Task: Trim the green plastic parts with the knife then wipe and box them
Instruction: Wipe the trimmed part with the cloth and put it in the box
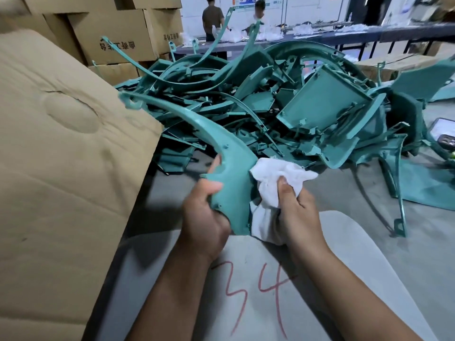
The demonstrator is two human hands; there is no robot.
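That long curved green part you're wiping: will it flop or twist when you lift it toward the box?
Probably stiff: the curved green part holds its arc unsupported beyond the left hand. Likely light, since one hand carries it. The thin far tip may flex.

Grey concrete floor (pixel 418 242). Stacked cardboard boxes (pixel 110 33) stand far left. A long dark table (pixel 320 36) runs along the far white wall (pixel 307 8).

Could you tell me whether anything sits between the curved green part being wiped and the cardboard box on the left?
Nothing visible does. The left hand grips the curved green part, the right hand holds the white cloth against it, and the part's long end already reaches beside the cardboard box.
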